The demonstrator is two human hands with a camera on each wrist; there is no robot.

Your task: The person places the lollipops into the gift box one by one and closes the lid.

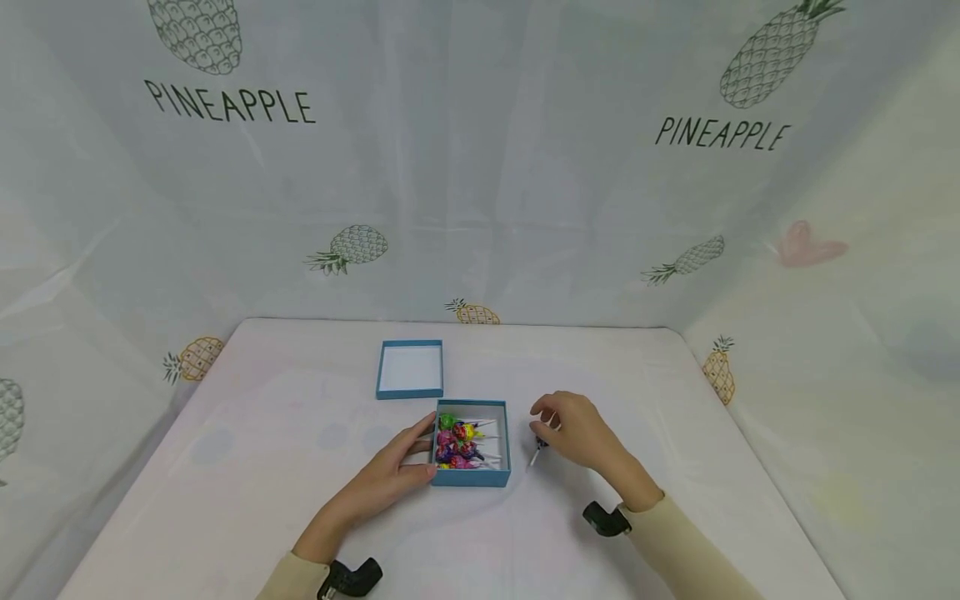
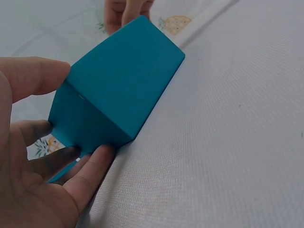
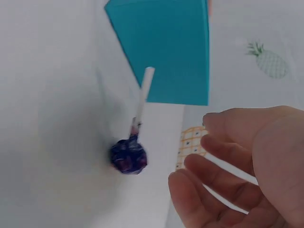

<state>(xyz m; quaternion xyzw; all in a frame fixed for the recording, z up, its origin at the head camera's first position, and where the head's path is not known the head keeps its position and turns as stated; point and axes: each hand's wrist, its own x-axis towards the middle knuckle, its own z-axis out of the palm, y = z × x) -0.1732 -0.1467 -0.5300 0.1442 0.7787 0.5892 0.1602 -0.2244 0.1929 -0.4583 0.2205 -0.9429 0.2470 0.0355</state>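
Observation:
An open blue box [image 1: 471,478] holds several lollipops [image 1: 459,442] in bright wrappers, their white sticks pointing right. My left hand [image 1: 392,477] rests against the box's left side, fingertips on the wall and thumb at the near corner. To the right of the box, one dark purple lollipop [image 3: 128,156] with a white stick lies on the table. My right hand [image 1: 576,427] hovers over that lollipop, fingers loosely bent. In the right wrist view there is a gap between the fingertips [image 3: 179,183] and the candy, and nothing is between the fingers.
Behind the box and slightly left lies its blue lid [image 1: 409,393], white inside facing up. A white cloth covers the table [image 1: 225,500]. Curtains printed with pineapples [image 1: 358,244] hang behind and at the sides.

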